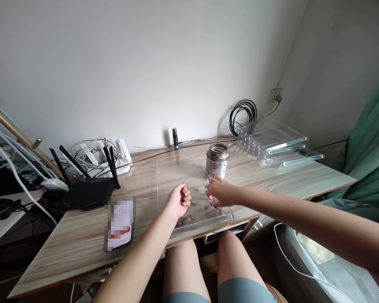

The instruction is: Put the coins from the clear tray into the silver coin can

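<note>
My left hand [179, 200] is curled into a loose fist over a clear plastic tray [166, 179] on the wooden desk; what it holds, if anything, is hidden. My right hand [220, 192] reaches across the tray's right side with fingers pinched together near several coins [193, 216] lying on the tray. What the pinch holds is too small to name. A patterned tin can [217, 161] with a slotted lid stands just behind my right hand.
A phone [119, 225] lies at the desk's front left. A black router [86, 190] with antennas and a white power strip with cables [96, 156] sit at the back left. Clear acrylic racks [273, 145] and a coiled black cable [244, 112] occupy the back right. A small dark bottle [175, 138] stands by the wall.
</note>
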### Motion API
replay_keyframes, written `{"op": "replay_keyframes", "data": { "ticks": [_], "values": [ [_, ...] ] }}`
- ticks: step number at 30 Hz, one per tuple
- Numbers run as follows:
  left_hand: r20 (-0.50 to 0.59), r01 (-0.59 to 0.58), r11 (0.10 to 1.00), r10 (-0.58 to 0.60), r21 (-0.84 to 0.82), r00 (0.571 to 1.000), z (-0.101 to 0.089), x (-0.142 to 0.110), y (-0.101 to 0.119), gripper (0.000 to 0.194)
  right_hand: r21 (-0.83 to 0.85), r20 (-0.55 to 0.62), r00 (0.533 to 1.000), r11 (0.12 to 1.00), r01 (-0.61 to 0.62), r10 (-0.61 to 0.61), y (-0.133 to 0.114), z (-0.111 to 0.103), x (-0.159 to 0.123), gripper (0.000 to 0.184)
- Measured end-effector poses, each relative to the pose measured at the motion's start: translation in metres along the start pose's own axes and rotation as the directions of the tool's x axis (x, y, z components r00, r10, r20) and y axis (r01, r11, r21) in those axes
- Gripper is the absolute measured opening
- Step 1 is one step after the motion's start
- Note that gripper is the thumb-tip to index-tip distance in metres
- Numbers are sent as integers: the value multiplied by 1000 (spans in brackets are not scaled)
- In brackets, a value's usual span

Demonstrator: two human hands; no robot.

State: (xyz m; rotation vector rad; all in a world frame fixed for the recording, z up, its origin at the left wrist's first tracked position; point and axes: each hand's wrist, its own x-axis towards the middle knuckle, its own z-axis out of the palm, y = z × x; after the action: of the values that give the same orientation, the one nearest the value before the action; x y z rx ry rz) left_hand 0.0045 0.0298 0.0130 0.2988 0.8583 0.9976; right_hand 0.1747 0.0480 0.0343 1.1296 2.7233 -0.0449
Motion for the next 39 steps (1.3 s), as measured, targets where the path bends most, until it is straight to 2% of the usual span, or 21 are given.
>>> {"op": "replay_keyframes", "data": {
  "ticks": [3,6,9,17,24,29,34,36,39],
  "values": [
    [71,19,997,-25,79,997,-8,-2,11,31,41,-3,1000,999,13,-13,-2,17,-4,21],
    [63,10,990,-18,138,998,-12,-4,16,27,98,9,1000,995,-17,16,-1,23,-4,12],
    [46,5,985,-13,174,999,-13,-7,17,25,119,13,1000,993,-6,5,4,25,-3,13],
    [37,17,982,-25,190,999,-23,-9,13,23,86,71,992,992,97,-103,11,23,-6,13],
    [28,11,981,-17,194,999,-26,-11,11,21,-67,145,987,994,82,-72,4,17,-1,21],
    [23,27,977,-33,211,999,-26,-11,7,20,-69,149,987,995,71,-60,5,15,0,10],
    [24,42,979,-47,201,999,-26,-6,4,19,77,44,998,996,46,-49,6,10,-6,17],
    [38,43,980,-52,193,998,-25,-4,2,19,164,71,995,985,57,-69,7,6,-9,24],
    [57,55,980,-67,192,996,-22,-2,0,19,215,194,971,971,100,-143,7,3,-13,32]
  ]
}}
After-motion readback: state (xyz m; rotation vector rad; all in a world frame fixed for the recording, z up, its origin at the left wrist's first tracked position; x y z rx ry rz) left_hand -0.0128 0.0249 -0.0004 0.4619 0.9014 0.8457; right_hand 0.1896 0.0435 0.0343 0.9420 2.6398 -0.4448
